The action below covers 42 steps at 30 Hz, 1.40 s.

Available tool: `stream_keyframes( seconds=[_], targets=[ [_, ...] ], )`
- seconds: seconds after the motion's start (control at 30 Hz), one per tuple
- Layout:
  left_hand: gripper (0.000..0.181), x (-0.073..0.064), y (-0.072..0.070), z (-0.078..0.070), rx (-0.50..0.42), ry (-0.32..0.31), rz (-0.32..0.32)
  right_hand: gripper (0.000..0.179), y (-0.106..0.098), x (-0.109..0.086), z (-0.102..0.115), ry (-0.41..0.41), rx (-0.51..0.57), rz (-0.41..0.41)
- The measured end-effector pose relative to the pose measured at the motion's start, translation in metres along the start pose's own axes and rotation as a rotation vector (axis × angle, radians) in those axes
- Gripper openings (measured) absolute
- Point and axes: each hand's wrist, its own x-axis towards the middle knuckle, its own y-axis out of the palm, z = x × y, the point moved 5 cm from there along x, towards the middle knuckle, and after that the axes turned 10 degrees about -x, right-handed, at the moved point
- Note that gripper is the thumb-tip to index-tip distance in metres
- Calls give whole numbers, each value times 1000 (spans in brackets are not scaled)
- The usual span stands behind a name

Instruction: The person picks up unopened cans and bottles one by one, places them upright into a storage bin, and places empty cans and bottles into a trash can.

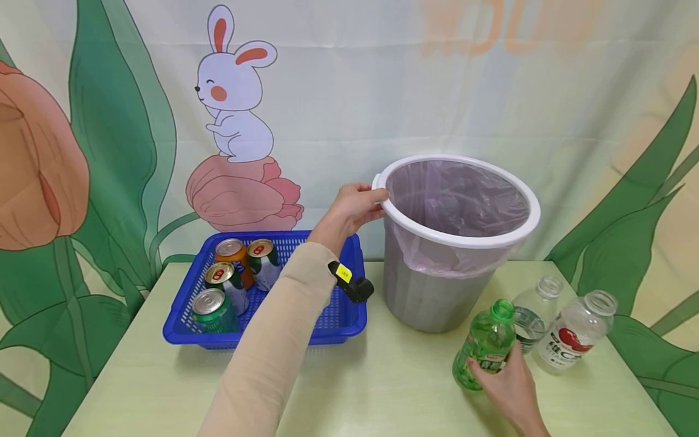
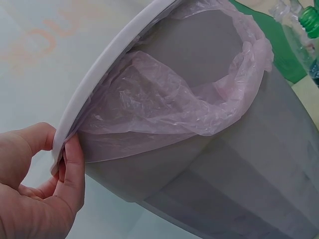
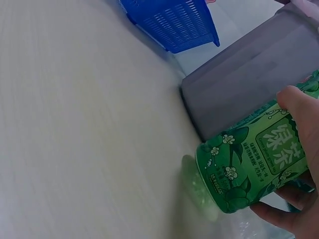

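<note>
A grey trash can (image 1: 431,291) with a white rim and a thin pinkish liner bag (image 2: 164,99) stands at the back of the table. My left hand (image 1: 357,206) pinches its rim at the left side, thumb outside and fingers under the edge. My right hand (image 1: 510,382) grips a green tea bottle (image 1: 483,349), uncapped, around its labelled middle. In the right wrist view the bottle's base shows close over the tabletop, in front of the can. Behind it are a clear bottle (image 1: 537,309) with a dark label and a clear bottle (image 1: 579,331) with a red-and-white label, both uncapped.
A blue plastic basket (image 1: 357,303) sits left of the can, partly hidden by my left forearm. Several drink cans stand in it, among them a green can (image 1: 213,309) and an orange can (image 1: 235,258). A printed cloth (image 1: 327,91) hangs behind the table.
</note>
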Motion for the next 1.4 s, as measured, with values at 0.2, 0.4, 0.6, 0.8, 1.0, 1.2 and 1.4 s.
stream_keyframes(
  seconds=[0.2, 0.4, 0.6, 0.8, 1.0, 1.2, 1.4],
  targets=[
    [39, 1, 0, 0, 3, 0, 4, 76, -10, 3, 8, -15, -13, -18],
    [40, 0, 1, 0, -3, -1, 6, 74, -20, 4, 18, -59, -29, -38],
    [41, -1, 0, 0, -3, -2, 3, 68, -31, 4, 27, -135, -27, -77],
    [42, 1, 0, 1, -6, -4, 5, 64, -42, 7, 34, -192, -35, -119],
    [42, 3, 0, 2, -13, -5, 7, 66, -53, 6, 39, -189, -83, -119],
    [37, 2, -1, 1, -15, 8, 2, 66, -70, 8, 46, -218, -118, -154],
    [39, 0, 0, 1, -12, 6, 3, 63, -81, 10, 50, -246, -144, -171]
  ],
)
